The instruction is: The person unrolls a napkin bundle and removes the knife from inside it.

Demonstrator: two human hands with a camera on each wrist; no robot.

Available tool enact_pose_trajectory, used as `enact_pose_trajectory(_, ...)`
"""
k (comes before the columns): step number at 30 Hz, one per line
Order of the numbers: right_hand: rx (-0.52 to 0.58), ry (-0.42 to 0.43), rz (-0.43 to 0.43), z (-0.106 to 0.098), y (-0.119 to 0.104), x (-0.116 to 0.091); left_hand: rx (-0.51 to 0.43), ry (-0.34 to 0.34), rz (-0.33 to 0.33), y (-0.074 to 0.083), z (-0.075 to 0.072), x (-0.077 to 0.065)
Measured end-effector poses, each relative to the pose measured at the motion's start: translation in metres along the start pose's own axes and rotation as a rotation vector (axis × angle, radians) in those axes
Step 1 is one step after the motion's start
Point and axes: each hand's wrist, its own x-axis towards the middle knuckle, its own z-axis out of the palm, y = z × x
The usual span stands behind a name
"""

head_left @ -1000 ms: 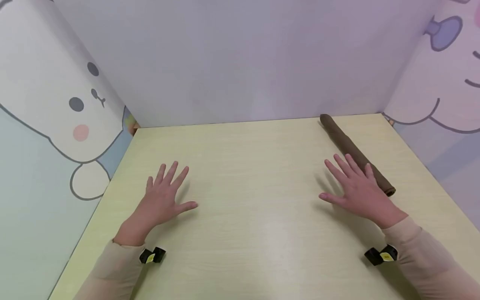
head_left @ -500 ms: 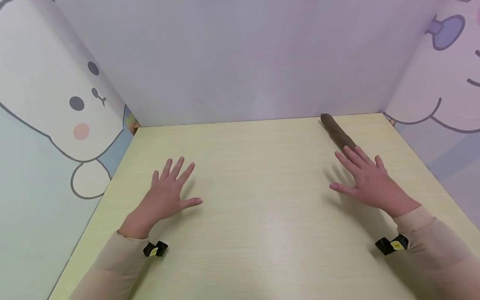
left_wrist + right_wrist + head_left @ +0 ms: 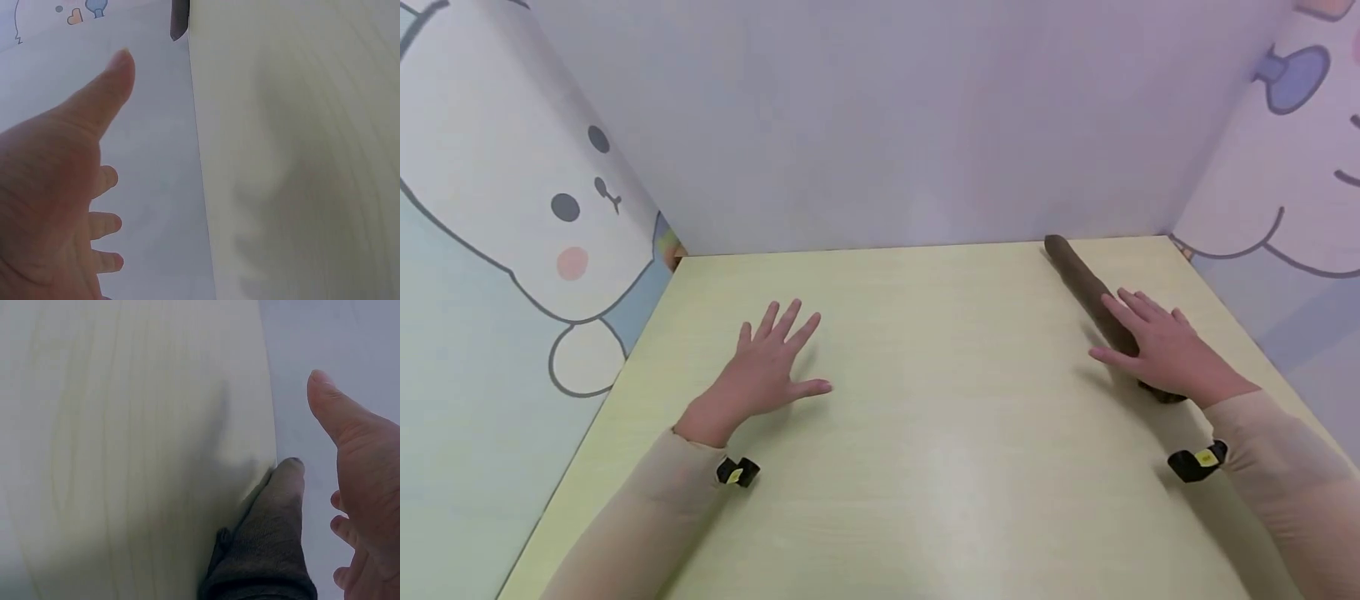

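A dark brown rolled-up cloth (image 3: 1078,279) lies slantwise on the right of the table, its far end near the back wall. Above its near half hovers my right hand (image 3: 1168,350), fingers spread and thumb out to the left, hiding part of the roll. In the right wrist view the cloth roll (image 3: 262,550) lies below that hand (image 3: 369,481), and a gap shows between them. My left hand (image 3: 756,375) hangs over the left half of the table, fingers spread, holding nothing. The left wrist view has its thumb (image 3: 106,87) extended and its shadow on the tabletop.
The pale wood-grain table (image 3: 925,467) meets a plain lilac wall (image 3: 880,125) at the back. Panels printed with cartoon animals stand left (image 3: 512,208) and right (image 3: 1262,192). Each sleeved wrist carries a small black camera.
My right hand has moved right and forward, further over the cloth roll. The left hand has drifted right and slightly forward. The cloth stays on the table, with the view shifting slightly.
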Motion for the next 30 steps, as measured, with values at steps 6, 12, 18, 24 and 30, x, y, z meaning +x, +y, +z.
enact_pose_trajectory(6,0.06,-0.061,0.054,0.004,0.014,-0.006,-0.012,-0.008,0.013,0.01,0.0,0.009)
enact_pose_trajectory(12,0.092,-0.12,0.094,0.005,0.019,-0.006,-0.004,-0.004,0.025,0.015,0.003,0.014)
enact_pose_trajectory(18,0.086,-0.098,0.077,0.008,0.023,-0.006,-0.012,-0.015,0.033,0.019,0.006,0.018)
enact_pose_trajectory(24,0.081,-0.063,0.06,0.012,0.028,-0.007,-0.009,-0.018,0.06,0.029,0.007,0.026)
enact_pose_trajectory(30,0.069,-0.059,0.043,0.013,0.026,-0.006,0.01,-0.018,0.125,0.048,0.008,0.042)
